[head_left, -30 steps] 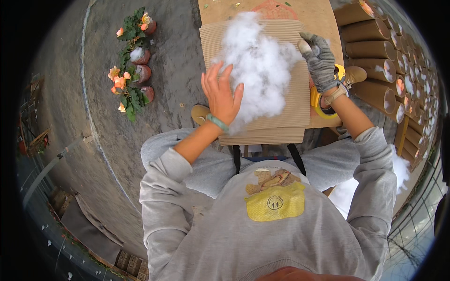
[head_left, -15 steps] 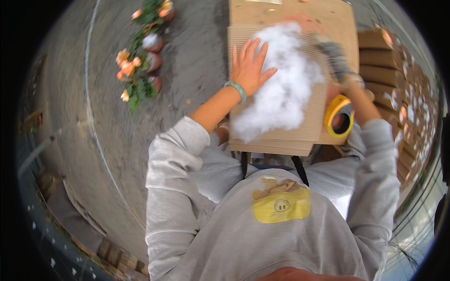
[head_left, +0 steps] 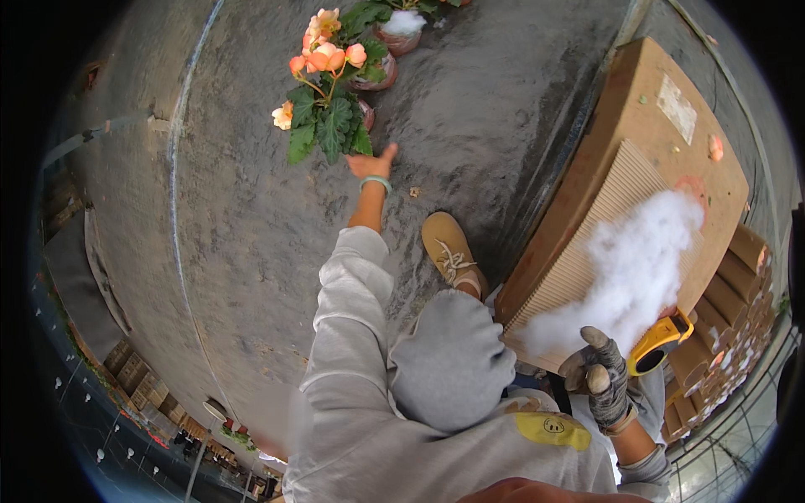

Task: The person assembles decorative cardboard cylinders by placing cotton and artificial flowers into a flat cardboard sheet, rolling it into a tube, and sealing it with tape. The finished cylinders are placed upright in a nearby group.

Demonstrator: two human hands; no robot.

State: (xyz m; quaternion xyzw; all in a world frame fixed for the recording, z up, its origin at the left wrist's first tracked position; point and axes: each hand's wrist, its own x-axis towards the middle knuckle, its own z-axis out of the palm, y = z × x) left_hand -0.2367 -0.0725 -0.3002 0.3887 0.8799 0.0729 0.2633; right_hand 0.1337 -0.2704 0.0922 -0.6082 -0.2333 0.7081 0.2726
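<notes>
My left hand (head_left: 371, 162) is stretched out over the ground beside a potted plant with peach flowers and green leaves (head_left: 332, 122). Its thumb stands apart, while leaves partly cover the fingertips. A green bangle circles that wrist. On my right hand (head_left: 605, 381) is a grey glove; its fingers are bent but apart, with nothing visible in them. It hovers at the near edge of a cardboard box, by a heap of white fluffy stuffing (head_left: 625, 264). The stuffing lies on corrugated cardboard sheets (head_left: 616, 197). Close to the right hand sits a yellow roll-shaped thing with a dark centre (head_left: 661, 344).
More pots (head_left: 401, 33) stand in a row beyond the nearest plant, one topped with white stuffing. The cardboard box (head_left: 587, 159) acts as a work surface. Brown wrapped bundles (head_left: 723, 298) are stacked at the right. My shoe (head_left: 450, 249) rests on the dark ground.
My left hand has left the stuffing and reached out left to the nearest plant. My right hand has drawn back toward me. The view has swung left, and the box appears tilted.
</notes>
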